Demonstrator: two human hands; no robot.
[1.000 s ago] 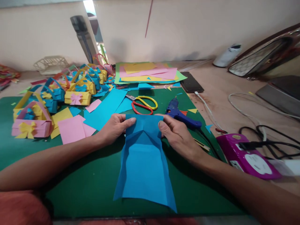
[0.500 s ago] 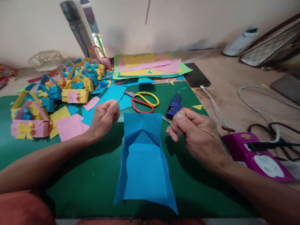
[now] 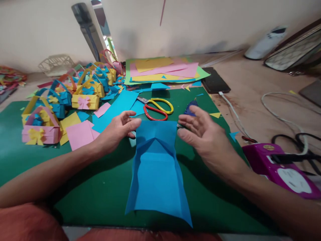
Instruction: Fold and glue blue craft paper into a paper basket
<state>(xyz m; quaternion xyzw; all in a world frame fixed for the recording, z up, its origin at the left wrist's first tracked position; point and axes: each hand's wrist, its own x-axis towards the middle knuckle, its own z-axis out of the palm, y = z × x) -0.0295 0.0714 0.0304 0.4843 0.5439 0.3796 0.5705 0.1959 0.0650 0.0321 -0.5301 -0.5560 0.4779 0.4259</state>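
Note:
A creased sheet of blue paper (image 3: pixel 157 174) lies on the green table mat (image 3: pixel 100 190) in front of me, its sides folded up and its far end standing as a flap. My left hand (image 3: pixel 122 127) is at the flap's left corner, fingers apart, thumb at or very near the edge. Just off the right corner, my right hand (image 3: pixel 203 130) is held with fingers spread and nothing in it. Scissors (image 3: pixel 157 108) with red and yellow handles lie beyond the paper. A dark blue glue gun (image 3: pixel 191 107) is partly hidden behind my right hand.
Small paper baskets (image 3: pixel 41 134) in several colours crowd the left, beside pink paper pieces (image 3: pixel 80 135). Stacked coloured sheets (image 3: pixel 163 70) lie at the back. A phone (image 3: pixel 216 80) with a white cable and a purple power strip (image 3: pixel 278 167) are on the right.
Both hands have opened from curled fingers and moved in toward the far corners of the blue paper. The view has shifted slightly; the paper keeps its shape.

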